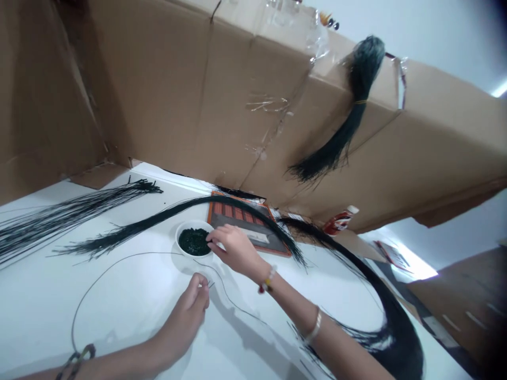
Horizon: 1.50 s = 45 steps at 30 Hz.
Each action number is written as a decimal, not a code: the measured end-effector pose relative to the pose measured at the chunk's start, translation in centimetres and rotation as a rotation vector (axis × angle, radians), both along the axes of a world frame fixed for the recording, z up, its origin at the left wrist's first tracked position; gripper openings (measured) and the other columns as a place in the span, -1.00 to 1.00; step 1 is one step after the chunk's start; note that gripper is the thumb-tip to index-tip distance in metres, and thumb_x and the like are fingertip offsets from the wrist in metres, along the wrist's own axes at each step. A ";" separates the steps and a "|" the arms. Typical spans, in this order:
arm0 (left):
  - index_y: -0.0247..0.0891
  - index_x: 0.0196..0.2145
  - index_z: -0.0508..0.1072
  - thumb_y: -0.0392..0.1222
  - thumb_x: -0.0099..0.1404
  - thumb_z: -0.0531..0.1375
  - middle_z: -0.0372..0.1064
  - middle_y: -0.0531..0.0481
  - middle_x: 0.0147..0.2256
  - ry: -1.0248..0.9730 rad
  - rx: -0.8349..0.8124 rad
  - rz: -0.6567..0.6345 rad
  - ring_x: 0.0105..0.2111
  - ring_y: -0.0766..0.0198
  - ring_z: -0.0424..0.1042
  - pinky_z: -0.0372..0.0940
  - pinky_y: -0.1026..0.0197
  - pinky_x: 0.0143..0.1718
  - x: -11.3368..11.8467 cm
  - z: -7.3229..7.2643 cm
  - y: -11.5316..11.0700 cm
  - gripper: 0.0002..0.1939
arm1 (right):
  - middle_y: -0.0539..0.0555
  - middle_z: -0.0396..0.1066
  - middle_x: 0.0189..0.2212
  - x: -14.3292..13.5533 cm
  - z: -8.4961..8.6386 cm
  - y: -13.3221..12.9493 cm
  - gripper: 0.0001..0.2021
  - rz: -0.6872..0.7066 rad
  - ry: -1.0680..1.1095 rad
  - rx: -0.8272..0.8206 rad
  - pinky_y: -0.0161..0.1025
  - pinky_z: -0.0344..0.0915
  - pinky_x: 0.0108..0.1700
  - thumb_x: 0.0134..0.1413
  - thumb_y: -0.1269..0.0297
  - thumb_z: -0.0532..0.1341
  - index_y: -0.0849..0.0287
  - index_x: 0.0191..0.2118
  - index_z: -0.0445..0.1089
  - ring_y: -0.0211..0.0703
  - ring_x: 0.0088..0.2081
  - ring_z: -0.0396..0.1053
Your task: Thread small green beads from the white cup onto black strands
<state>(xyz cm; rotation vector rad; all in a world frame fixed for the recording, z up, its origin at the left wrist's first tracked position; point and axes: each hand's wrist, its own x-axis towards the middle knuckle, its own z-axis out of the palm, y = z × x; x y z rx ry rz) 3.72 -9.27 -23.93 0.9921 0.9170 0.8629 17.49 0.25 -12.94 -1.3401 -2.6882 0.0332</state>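
A small white bowl (178, 236) full of tiny dark green pieces stands on the white table (130, 295). My right hand (234, 248) is at the bowl's right rim, its thumb and fingertips pinched together over the dark pieces; whatever they hold is too small to name. Below the bowl, my left hand (192, 303) is closed in a pinch on a thin dark wire, with short ends sticking out at the fingertips. A long thin wire (101, 274) curves across the table from my left wrist toward the bowl.
Dark strand bundles lie at the left (79, 211), behind the bowl (170, 212) and at the right (400, 322). An orange-edged box (233, 224) and a red bottle (339, 221) stand near the cardboard wall (158, 95). Another bundle (358, 100) hangs over the wall.
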 end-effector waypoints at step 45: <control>-0.20 -0.42 0.21 0.06 0.34 0.13 0.03 0.21 -0.58 0.270 0.019 -0.048 -0.58 0.42 -0.02 -0.09 0.34 -0.55 -1.8 2.7 -0.1 -0.69 | 0.03 0.55 -0.32 2.9 -8.4 -11.0 -0.84 -0.403 1.393 -0.751 -0.28 0.30 -0.20 0.04 0.17 0.43 0.11 -0.28 0.64 -0.26 -0.30 0.40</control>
